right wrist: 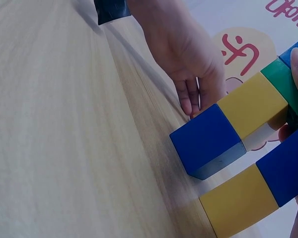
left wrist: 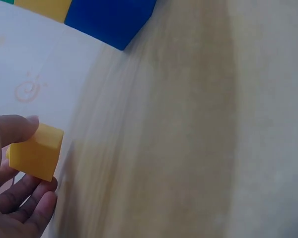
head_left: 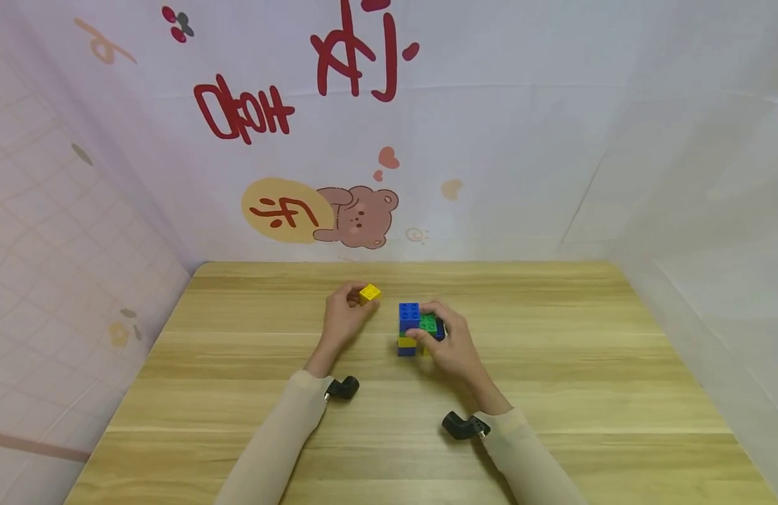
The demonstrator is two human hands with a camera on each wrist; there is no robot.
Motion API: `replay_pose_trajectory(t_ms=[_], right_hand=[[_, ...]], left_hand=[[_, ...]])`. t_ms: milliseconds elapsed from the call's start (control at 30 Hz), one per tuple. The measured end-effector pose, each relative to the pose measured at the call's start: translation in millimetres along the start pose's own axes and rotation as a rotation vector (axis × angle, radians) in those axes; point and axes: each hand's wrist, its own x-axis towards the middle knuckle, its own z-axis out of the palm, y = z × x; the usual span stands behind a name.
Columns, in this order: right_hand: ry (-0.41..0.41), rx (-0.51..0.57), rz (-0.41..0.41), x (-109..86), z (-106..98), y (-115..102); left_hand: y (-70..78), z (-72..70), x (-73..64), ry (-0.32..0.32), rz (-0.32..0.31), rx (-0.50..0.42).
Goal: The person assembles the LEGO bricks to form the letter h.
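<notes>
My left hand (head_left: pixel 341 317) pinches a small yellow building block (head_left: pixel 370 294) between thumb and fingers, over the table left of the stacks. In the left wrist view, the yellow block (left wrist: pixel 38 151) shows its smooth sides, with the thumb on its upper edge. My right hand (head_left: pixel 457 345) grips the blue top block (head_left: pixel 409 313) of a tall stack, thumb at the front and fingers behind. Below that come green, yellow (right wrist: pixel 253 104) and blue (right wrist: pixel 204 141) blocks. Partly hidden by the right hand is a shorter stack with a green block (head_left: pixel 428 322) on top.
A wood-grain table (head_left: pixel 237 414) lies under both hands. Behind it hangs a white cloth wall (head_left: pixel 521 168) with red characters and a printed bear (head_left: pixel 366 221). Each sleeve carries a black wrist camera (head_left: pixel 462 426) at its cuff.
</notes>
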Motion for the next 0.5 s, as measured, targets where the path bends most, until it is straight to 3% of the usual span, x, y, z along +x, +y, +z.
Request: replay_pose_trajectory(t_ms=[200,500], right_hand=[[0.002,-0.029,0.007,0.1,1.0,-4.6],[-0.004,-0.005,-0.004,-0.3,-3.9,-39.1]], left_hand=[[3.0,-1.8,-4.6,-0.002,0.03,-0.03],[13.1,-8.7,-10.8,0.0,0.007,-0.09]])
